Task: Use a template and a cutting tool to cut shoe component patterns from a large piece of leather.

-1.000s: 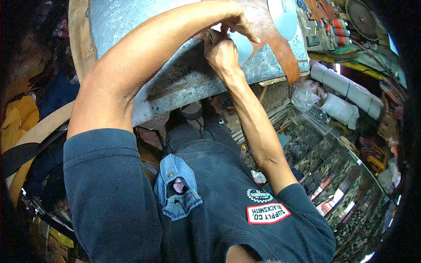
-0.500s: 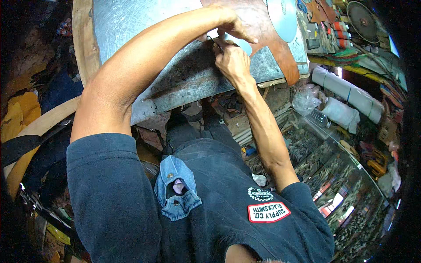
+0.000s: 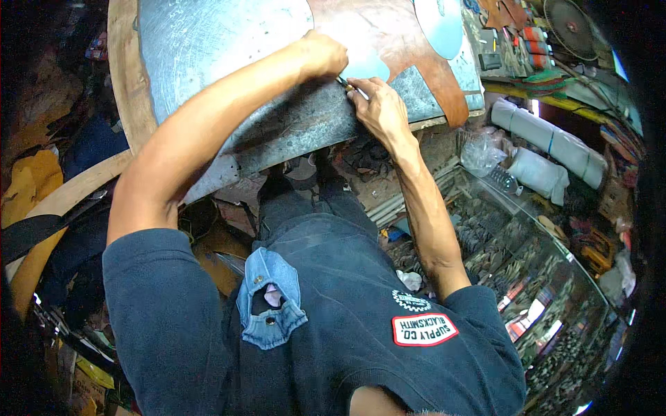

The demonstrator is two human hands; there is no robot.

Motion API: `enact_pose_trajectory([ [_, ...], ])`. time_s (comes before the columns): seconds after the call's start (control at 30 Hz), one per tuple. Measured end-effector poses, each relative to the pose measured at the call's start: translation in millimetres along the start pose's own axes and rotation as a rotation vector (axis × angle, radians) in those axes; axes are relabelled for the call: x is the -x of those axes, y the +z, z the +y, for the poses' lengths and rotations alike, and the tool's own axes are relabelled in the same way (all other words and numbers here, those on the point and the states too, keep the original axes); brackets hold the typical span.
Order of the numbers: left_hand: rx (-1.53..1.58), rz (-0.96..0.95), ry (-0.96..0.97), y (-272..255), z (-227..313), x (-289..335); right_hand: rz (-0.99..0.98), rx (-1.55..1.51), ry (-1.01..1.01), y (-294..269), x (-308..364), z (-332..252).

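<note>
A sheet of brown leather point(image 3: 388, 24) lies over the scuffed grey metal worktop point(image 3: 208, 35), its narrow strip reaching toward the near edge. On the leather rests a pale blue-grey flat piece point(image 3: 368, 67), close to both hands. My right hand point(image 3: 383, 111) pinches a thin pen-like tool point(image 3: 346, 86) that points left toward my other hand. Just left of the pale piece, my left hand point(image 3: 323, 54) is curled closed, its knuckles up. Whatever its fingers hold is hidden beneath them.
Another pale rounded piece point(image 3: 440, 28) lies farther right on the leather. A wooden rim point(image 3: 132, 76) borders the worktop's left side. At right are a black box point(image 3: 490, 62), red-banded spools point(image 3: 535, 48), a round disc point(image 3: 570, 29), plastic-wrapped rolls point(image 3: 548, 137) and a glass-topped case point(image 3: 513, 229).
My left hand has drawn back leftward from above my right hand, and its extended finger has curled in. My right hand has shifted slightly right and nearer me, with the tool still pinched.
</note>
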State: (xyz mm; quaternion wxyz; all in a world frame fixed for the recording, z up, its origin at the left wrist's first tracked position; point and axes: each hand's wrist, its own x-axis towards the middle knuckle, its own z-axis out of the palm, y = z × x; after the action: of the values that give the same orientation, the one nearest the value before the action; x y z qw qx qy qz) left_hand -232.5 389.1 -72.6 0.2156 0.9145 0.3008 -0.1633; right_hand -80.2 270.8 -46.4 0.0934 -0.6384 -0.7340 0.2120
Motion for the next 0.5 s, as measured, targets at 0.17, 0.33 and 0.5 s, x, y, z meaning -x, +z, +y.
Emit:
enact_pose_trajectory([
  [0.17, 0.030, 0.231, -0.119, 16, 16, 40, 0.002, -0.056, -0.026, -1, 2, -2],
  [0.33, 0.040, 0.244, -0.115, 22, 19, 42, -0.025, -0.033, 0.000, -7, 6, -4],
  [0.5, 0.050, 0.257, -0.116, 23, 20, 41, -0.043, -0.048, 0.028, -10, 15, 3],
])
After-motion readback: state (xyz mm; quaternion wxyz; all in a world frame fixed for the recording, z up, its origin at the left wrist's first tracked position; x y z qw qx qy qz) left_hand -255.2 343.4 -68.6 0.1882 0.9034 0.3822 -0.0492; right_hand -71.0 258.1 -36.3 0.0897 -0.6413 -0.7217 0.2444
